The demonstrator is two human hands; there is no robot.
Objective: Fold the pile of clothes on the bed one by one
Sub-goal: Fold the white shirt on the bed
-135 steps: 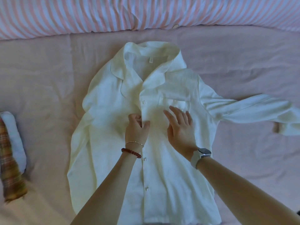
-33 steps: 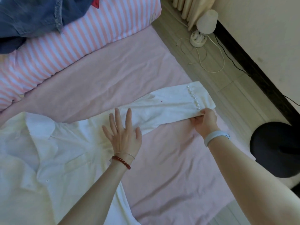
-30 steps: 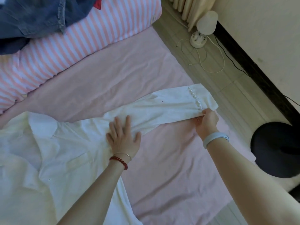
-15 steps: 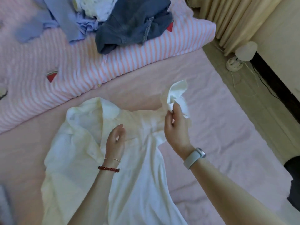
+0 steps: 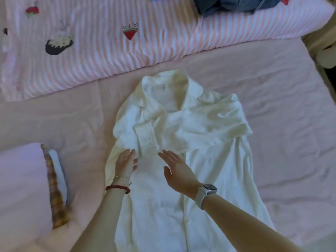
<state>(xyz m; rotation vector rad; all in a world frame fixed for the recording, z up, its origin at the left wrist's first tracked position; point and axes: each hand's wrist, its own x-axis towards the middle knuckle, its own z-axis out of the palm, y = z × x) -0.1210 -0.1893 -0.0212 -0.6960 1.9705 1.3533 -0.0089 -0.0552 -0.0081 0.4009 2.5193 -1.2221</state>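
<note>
On the pink sheet (image 5: pixel 272 88), near the middle of the bed, a white shirt (image 5: pixel 209 170) lies face up, collar toward the far edge and hem toward the near edge. One sleeve (image 5: pixel 190 131) is folded across the chest, its buttoned cuff (image 5: pixel 148 137) lying toward the left side of the shirt.

Left hand (image 5: pixel 126 163): fingers straight and together, palm down on the shirt just below the cuff, gripping nothing. Red bead bracelet (image 5: pixel 118 188) and a thin bangle on that wrist.

Right hand (image 5: pixel 177 170): fingers straight, flat over the shirt front just beside the left hand, holding nothing; whether the palm presses the cloth, cannot tell. Pale watch (image 5: pixel 206 193) on the wrist.

Along the far edge, a pink-and-white striped quilt (image 5: pixel 109 51) with strawberry patches. On its far right end, a heap of dark blue clothes (image 5: pixel 236 4), partly cut off by the frame.

At the left edge, a stack of folded items: something pale lilac (image 5: pixel 20 179), with a plaid piece (image 5: pixel 54 193) beside it. Picture is blurred there.
</note>
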